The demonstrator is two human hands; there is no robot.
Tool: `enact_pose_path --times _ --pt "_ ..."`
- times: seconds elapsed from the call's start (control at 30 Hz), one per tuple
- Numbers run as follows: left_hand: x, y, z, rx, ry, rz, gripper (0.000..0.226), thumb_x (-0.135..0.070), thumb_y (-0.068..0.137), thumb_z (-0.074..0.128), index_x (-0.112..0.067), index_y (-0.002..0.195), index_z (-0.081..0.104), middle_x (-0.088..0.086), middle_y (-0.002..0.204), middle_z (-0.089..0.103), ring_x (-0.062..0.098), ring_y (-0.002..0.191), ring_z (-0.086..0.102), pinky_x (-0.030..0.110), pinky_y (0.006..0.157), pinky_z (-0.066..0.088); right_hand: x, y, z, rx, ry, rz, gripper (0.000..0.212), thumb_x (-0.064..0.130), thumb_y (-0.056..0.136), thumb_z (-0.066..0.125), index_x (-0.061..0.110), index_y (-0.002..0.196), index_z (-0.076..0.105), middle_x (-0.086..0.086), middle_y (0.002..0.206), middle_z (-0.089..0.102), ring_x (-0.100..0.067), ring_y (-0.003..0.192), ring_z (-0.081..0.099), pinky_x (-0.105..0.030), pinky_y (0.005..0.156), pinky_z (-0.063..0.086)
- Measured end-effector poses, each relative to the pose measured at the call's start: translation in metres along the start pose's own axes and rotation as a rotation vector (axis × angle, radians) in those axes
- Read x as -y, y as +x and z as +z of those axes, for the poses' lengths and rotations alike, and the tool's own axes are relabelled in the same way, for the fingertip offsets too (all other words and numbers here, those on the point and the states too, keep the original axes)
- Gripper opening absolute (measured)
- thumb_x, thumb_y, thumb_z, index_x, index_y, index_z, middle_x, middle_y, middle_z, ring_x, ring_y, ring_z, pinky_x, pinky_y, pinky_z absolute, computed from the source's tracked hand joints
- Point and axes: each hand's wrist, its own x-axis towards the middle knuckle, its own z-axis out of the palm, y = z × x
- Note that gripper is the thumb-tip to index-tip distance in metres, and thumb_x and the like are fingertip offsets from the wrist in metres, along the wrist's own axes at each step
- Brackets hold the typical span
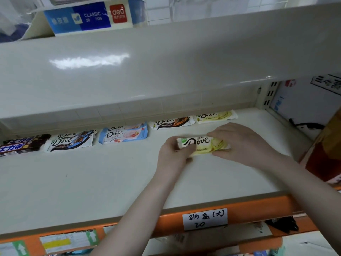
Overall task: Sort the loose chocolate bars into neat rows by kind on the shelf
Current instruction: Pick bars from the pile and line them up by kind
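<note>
A yellow-green Dove bar [202, 145] lies flat on the white shelf [92, 182], held at both ends. My left hand [173, 156] pinches its left end, and my right hand [241, 143] grips its right end. Along the back of the shelf runs a row of bars: dark Snickers bars [22, 145] at far left, two white-and-blue Dove bars [71, 141], two light-blue Dove bars [123, 134], a white-and-brown Dove bar [172, 122], and a second yellow-green Dove bar [216, 116] at the right end.
An upper shelf [166, 61] overhangs the back row. On it sits a blue Deli box [86, 16]. A red and brown carton [324, 154] stands at the right. The orange shelf edge [249, 211] carries a handwritten label [204, 218].
</note>
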Motion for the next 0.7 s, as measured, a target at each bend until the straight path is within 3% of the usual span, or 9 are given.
enact_pose_path --times 0.07,0.1,0.2,0.33,0.43,0.53,0.63,0.7 --pt "0.007 -0.001 -0.002 -0.066 0.628 0.270 0.037 -0.028 0.086 0.062 -0.016 0.121 0.056 0.006 0.113 0.062 0.021 0.102 0.057 0.033 0.087 0.046 -0.011 0.004 -0.007 -0.017 -0.034 0.057 0.048 0.033 0.078 0.067 0.022 0.123 0.056 0.003 0.123 0.058 -0.017 0.117 0.048 -0.016 0.091 0.026" --pt "0.010 -0.004 -0.002 -0.088 0.822 0.370 0.041 -0.033 0.088 0.057 -0.017 0.125 0.054 0.003 0.118 0.059 0.021 0.108 0.053 0.032 0.091 0.042 -0.017 0.008 -0.011 -0.001 -0.060 0.096 0.048 0.033 0.079 0.066 0.022 0.124 0.055 0.003 0.126 0.056 -0.018 0.119 0.046 -0.018 0.093 0.025" --pt "0.017 -0.011 0.001 -0.101 1.082 0.498 0.045 -0.045 0.088 0.041 -0.013 0.109 0.064 0.007 0.111 0.061 0.030 0.103 0.055 0.037 0.084 0.046 -0.037 0.020 -0.019 0.059 -0.137 0.169 0.049 0.036 0.079 0.063 0.024 0.126 0.053 -0.002 0.123 0.060 -0.025 0.113 0.052 -0.030 0.091 0.037" --pt "0.022 -0.009 0.004 0.034 1.202 0.394 0.052 -0.048 0.089 0.031 -0.012 0.113 0.060 0.009 0.118 0.056 0.031 0.111 0.049 0.039 0.090 0.041 -0.059 0.038 -0.017 0.156 -0.185 0.237 0.053 0.044 0.077 0.063 0.030 0.127 0.051 -0.002 0.119 0.062 -0.025 0.104 0.057 -0.032 0.080 0.047" --pt "0.022 -0.011 0.003 0.002 1.186 0.425 0.065 -0.052 0.080 0.019 -0.012 0.110 0.061 0.010 0.113 0.059 0.032 0.106 0.053 0.039 0.087 0.044 -0.069 0.051 -0.014 0.179 -0.193 0.214 0.048 0.038 0.075 0.067 0.025 0.120 0.058 -0.008 0.106 0.066 -0.027 0.092 0.059 -0.033 0.074 0.049" --pt "0.022 -0.011 0.005 0.044 1.215 0.374 0.049 -0.047 0.090 0.032 -0.014 0.118 0.056 0.008 0.122 0.054 0.030 0.114 0.047 0.037 0.093 0.039 -0.075 0.062 -0.012 0.229 -0.188 0.216 0.048 0.032 0.076 0.069 0.016 0.120 0.058 -0.013 0.108 0.063 -0.030 0.093 0.057 -0.034 0.074 0.047" --pt "0.019 -0.013 0.004 0.006 1.221 0.404 0.068 -0.052 0.078 0.015 -0.014 0.114 0.059 0.008 0.119 0.057 0.030 0.110 0.051 0.038 0.090 0.042 -0.078 0.069 -0.008 0.277 -0.183 0.230 0.044 0.030 0.078 0.068 0.012 0.116 0.059 -0.014 0.107 0.062 -0.031 0.093 0.056 -0.036 0.077 0.047" --pt "0.022 -0.012 0.005 -0.012 1.209 0.410 0.069 -0.052 0.075 0.016 -0.013 0.109 0.062 0.009 0.114 0.061 0.031 0.105 0.055 0.038 0.086 0.045 -0.079 0.070 -0.006 0.297 -0.174 0.241 0.047 0.030 0.079 0.067 0.014 0.121 0.056 -0.013 0.113 0.061 -0.030 0.099 0.055 -0.035 0.080 0.046"
